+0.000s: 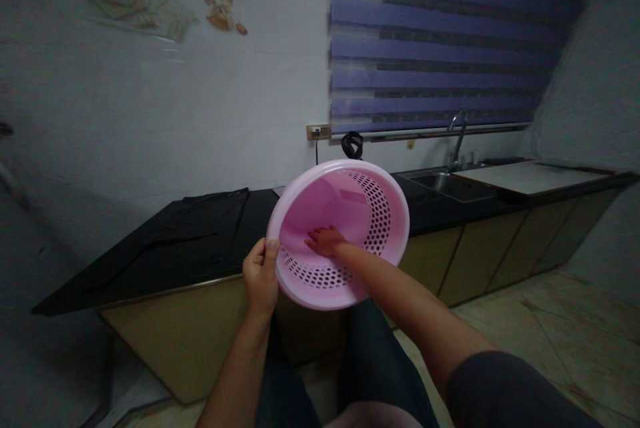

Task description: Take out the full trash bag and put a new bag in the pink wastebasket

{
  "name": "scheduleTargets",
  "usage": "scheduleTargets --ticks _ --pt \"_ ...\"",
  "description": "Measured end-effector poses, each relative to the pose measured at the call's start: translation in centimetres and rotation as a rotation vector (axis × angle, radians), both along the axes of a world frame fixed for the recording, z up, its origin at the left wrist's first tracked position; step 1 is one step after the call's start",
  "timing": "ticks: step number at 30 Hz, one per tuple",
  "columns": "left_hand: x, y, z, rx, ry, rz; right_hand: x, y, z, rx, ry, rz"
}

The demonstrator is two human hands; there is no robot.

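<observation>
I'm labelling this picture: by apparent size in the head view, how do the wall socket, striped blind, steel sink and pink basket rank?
1. Striped blind
2. Pink basket
3. Steel sink
4. Wall socket

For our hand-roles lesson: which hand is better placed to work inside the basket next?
Probably the right hand: it is inside the basket, while the left hand grips the rim.

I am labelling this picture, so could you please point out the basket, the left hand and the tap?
Basket [401, 228]: head view, on the right side of its rim.
Left hand [261, 278]: head view, mid-hand, below the thumb.
Tap [459, 143]: head view, on its metal neck.
</observation>
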State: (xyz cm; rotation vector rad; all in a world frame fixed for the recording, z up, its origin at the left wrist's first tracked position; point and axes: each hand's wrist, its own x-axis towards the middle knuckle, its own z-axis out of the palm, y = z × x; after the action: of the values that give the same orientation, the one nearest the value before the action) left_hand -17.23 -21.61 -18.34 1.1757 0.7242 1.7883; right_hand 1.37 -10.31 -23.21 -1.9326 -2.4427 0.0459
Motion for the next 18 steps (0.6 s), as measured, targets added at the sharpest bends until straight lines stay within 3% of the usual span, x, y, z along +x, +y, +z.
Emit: scheduleTargets --ticks 18 --pt "0.1 -0.6 1.1 -0.045 -0.089 -0.070 -0.3 -1.1 1.5 -0.031 0.046 -0.024"
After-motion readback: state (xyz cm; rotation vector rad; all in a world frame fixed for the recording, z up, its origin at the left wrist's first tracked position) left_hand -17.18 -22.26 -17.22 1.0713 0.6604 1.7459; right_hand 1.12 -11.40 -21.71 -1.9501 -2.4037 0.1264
